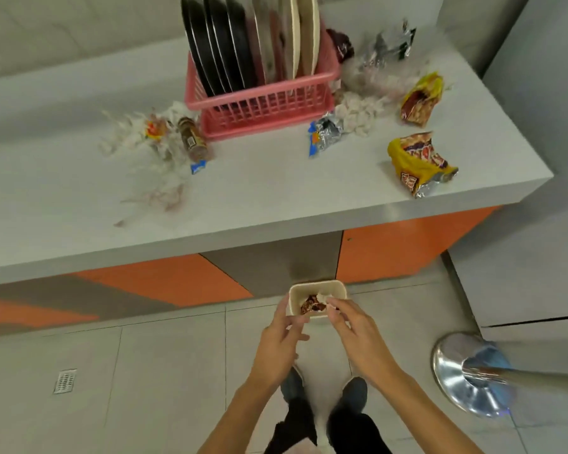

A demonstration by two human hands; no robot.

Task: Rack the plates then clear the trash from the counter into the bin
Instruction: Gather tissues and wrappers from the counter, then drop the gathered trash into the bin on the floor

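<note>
Nearest, on the tiled floor, a small beige bin (336,285) is seen, with a brown wrapper (312,306) inside. The left hand (281,342) is held loose-fingered against its left rim. A pale scrap (323,295) is pinched over it by the right hand (353,329). Farther off, yellow snack wrappers (418,162) are strewn on the white counter (259,191), their print too blurred to be read. Black and cream plates (223,44) are stood upright in a pink rack (263,109).
</note>
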